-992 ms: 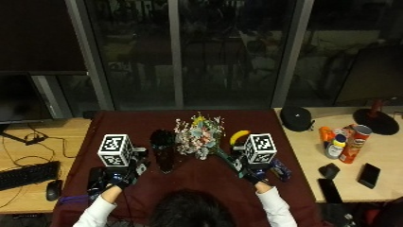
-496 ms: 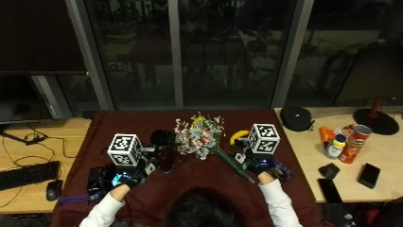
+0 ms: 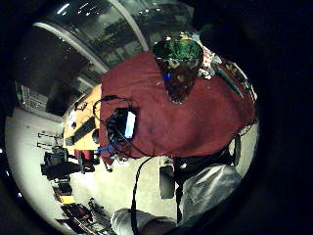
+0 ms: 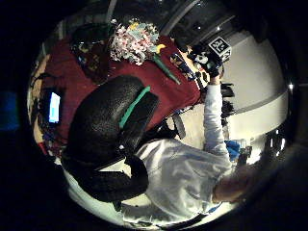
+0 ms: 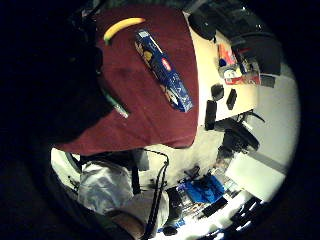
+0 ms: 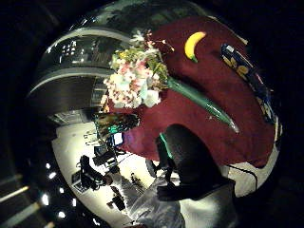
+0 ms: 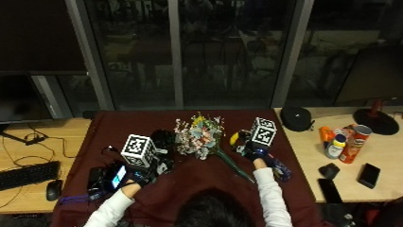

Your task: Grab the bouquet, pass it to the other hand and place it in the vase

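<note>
Above the dark red tablecloth [image 7: 189, 182], the right hand [image 7: 253, 151] hovers over the cloth just to the right of the bouquet [image 7: 200, 138], holding nothing; whether its fingers are spread or curled cannot be told from any view. The left hand [image 7: 146, 174] is raised over the cloth's left part, close to the dark vase [image 7: 163, 140], and also holds nothing; its thumb side palm view shows black gloved fingers [image 4: 108, 130] hanging loosely curled, apart from any object.

The bouquet lies flat on the cloth, its pale pink and white blossoms toward the window and its green wrapped stem [image 7: 234, 166] running toward the person, between the two hands. The vase stands upright just left of the blossoms. A banana [image 6: 194, 44] and a long blue box [image 5: 164, 70] lie on the cloth near the right hand, beside the stem. A lit phone [image 7: 118, 176] with cables lies near the left hand.

Both forearms, in white sleeves, reach forward from the person's body.
</note>
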The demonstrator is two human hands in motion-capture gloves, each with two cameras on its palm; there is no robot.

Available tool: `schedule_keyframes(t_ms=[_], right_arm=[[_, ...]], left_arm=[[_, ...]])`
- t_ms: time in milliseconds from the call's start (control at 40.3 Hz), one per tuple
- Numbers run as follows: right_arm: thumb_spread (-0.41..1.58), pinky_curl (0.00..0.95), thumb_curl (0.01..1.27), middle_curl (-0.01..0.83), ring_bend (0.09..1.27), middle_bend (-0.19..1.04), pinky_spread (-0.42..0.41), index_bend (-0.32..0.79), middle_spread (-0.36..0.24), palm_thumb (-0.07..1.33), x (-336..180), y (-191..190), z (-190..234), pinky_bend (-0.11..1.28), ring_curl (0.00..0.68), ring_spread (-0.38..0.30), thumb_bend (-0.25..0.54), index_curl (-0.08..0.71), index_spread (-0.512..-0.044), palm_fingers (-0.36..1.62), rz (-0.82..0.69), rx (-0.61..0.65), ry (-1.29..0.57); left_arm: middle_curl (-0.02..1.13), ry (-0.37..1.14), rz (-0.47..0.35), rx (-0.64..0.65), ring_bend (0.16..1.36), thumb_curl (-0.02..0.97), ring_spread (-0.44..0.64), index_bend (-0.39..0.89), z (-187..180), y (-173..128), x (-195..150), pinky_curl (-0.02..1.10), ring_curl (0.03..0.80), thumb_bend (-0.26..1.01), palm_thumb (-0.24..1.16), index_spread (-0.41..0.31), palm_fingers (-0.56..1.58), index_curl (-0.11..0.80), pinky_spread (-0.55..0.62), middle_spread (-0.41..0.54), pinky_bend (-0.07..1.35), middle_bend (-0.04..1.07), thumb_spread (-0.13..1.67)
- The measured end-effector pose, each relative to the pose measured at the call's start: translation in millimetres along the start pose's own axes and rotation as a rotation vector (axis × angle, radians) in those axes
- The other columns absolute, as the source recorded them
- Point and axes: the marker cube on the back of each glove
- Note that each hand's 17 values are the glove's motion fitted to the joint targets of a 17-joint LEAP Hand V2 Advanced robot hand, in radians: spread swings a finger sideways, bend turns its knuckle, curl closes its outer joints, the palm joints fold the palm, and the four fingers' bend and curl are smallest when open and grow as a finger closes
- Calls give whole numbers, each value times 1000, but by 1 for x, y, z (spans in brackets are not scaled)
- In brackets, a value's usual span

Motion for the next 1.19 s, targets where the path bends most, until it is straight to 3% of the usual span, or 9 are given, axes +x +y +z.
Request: schedule_keyframes(t_ms=[124, 223, 471, 719, 793, 917, 967, 1066, 1190], right_arm=[[1089, 388, 327, 401, 655, 290, 97, 31, 4, 567, 3, -20, 29, 656, 383, -43, 13, 96, -172, 647, 56, -64, -8], [1068, 389, 345, 410, 661, 299, 77, 42, -10, 608, 2, -18, 54, 667, 389, -63, 4, 94, -167, 655, 166, -252, -4], [1027, 388, 371, 423, 666, 309, 59, 51, -28, 645, -10, -7, 86, 679, 396, -82, -23, 92, -157, 649, 113, -121, 26], [1006, 383, 392, 426, 666, 297, 40, 55, -29, 684, -18, -3, 127, 691, 398, -91, -16, 95, -148, 647, 201, -215, 129], [1007, 385, 410, 430, 655, 306, 26, 51, -32, 781, -21, 4, 131, 702, 399, -112, 24, 93, -147, 634, 233, -236, 171], [1014, 352, 418, 435, 649, 318, -47, 151, -68, 903, -25, -1, 134, 636, 384, -155, 63, 137, -172, 859, 215, -172, 186], [1051, 328, 423, 451, 652, 347, -73, 241, -96, 951, -24, -3, 132, 547, 386, -169, 89, 179, -179, 1013, 210, -126, 175], [1063, 321, 442, 476, 649, 372, -110, 257, -122, 1003, -18, -2, 131, 459, 410, -188, 102, 231, -201, 1110, 207, -120, 157], [989, 353, 474, 492, 652, 372, -208, 189, -153, 1025, -5, -1, 135, 537, 431, -208, 74, 267, -221, 1230, 257, -134, 130]], left_arm=[[352, -38, 13, -8, 489, 254, 169, 127, 14, -5, 1, 368, 315, -28, 185, -11, 425, 282, 123, 89, 324, 183, 1141], [356, -40, 27, -7, 490, 248, 171, 132, 19, -8, 5, 369, 317, -47, 123, -10, 418, 283, 128, 90, 322, 187, 1108], [359, -25, 45, -19, 493, 251, 173, 134, 23, -11, 10, 373, 318, -26, 76, -18, 402, 285, 137, 97, 326, 184, 1071], [360, -11, 37, -14, 496, 258, 181, 139, 21, -18, 11, 376, 320, -22, 79, -21, 394, 288, 140, 99, 333, 177, 1062], [359, -16, 31, -11, 497, 260, 182, 139, 18, -19, 10, 377, 321, -22, 78, -22, 393, 289, 140, 100, 334, 178, 1061], [361, -11, 18, -7, 497, 262, 183, 139, 21, -22, 3, 377, 321, -22, 78, -22, 393, 291, 141, 100, 334, 182, 1060], [363, -15, 18, -13, 494, 263, 184, 138, 17, -17, 2, 377, 320, -22, 78, -22, 394, 291, 141, 100, 333, 187, 1060], [366, -44, 12, -25, 492, 267, 184, 141, 11, -8, -3, 376, 320, -20, 83, -22, 400, 292, 141, 97, 329, 188, 1063], [371, -61, -3, -27, 480, 270, 177, 145, 7, -1, -13, 372, 315, -17, 99, -32, 430, 297, 131, 84, 320, 191, 1074]])
